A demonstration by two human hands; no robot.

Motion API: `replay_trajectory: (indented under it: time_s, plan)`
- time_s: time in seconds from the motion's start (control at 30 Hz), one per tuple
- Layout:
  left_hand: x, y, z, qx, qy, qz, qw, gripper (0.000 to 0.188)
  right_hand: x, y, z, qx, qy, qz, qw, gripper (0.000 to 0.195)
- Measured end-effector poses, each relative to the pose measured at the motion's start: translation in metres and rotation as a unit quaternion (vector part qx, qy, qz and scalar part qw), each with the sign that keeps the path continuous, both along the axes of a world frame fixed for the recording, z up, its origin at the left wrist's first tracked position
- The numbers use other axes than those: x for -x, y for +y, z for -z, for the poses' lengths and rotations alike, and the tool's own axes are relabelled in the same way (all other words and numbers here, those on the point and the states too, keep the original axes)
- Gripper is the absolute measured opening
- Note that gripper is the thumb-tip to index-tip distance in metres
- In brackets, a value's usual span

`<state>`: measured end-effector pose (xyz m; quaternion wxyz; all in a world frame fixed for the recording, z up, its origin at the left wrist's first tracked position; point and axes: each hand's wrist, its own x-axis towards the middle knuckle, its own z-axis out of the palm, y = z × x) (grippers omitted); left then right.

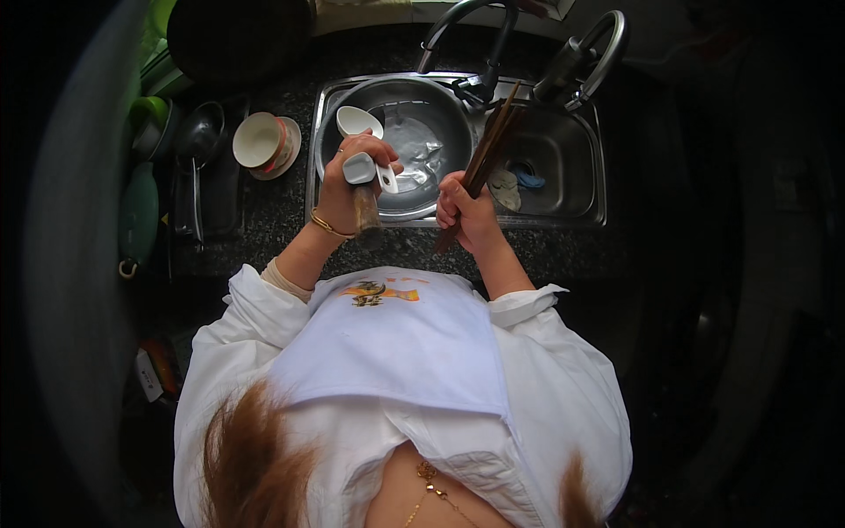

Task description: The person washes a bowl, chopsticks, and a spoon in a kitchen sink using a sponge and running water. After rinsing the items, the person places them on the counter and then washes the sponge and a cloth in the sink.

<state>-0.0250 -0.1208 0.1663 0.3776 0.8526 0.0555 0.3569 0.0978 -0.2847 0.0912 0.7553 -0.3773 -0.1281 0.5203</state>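
My left hand (pixel 348 177) is closed around several utensils above the left side of the sink. Among them are a white spoon (pixel 359 121), whose bowl points away from me, and a white handle end with a hole (pixel 387 178). A brownish, blurred handle (pixel 366 210) extends down from the same grip. My right hand (pixel 467 210) holds a bundle of dark wooden chopsticks (pixel 490 146), tilted, with the long ends pointing up and right. Behind both hands, a large round metal basin (pixel 462 119) with water in it sits in the left sink bowl.
Two faucets (pixel 492 66) (pixel 604 49) arch over the sink's back edge. The right sink bowl (pixel 561 145) contains a pale cloth (pixel 505 189) and a blue cloth (pixel 530 178). On the left counter are stacked bowls (pixel 259 140), a metal ladle (pixel 197 165) and a green utensil or pan (pixel 138 214).
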Motion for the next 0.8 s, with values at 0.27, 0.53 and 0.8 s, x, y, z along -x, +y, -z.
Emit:
replay_trajectory:
  time_s: [0.27,0.53,0.8]
  plan:
    - [-0.001,-0.018,0.0,-0.176,0.015,0.13,0.976,0.035,0.035,0.046,-0.034,-0.034,0.236,-0.14,0.961,0.062]
    - [0.033,-0.016,0.001,-0.249,0.127,0.035,0.959,0.074,0.032,0.067,-0.032,-0.052,0.186,-0.198,0.961,0.042]
    - [0.082,0.045,0.051,-0.006,0.164,-0.147,0.976,0.11,0.004,0.073,0.004,-0.021,0.234,-0.072,0.969,0.021]
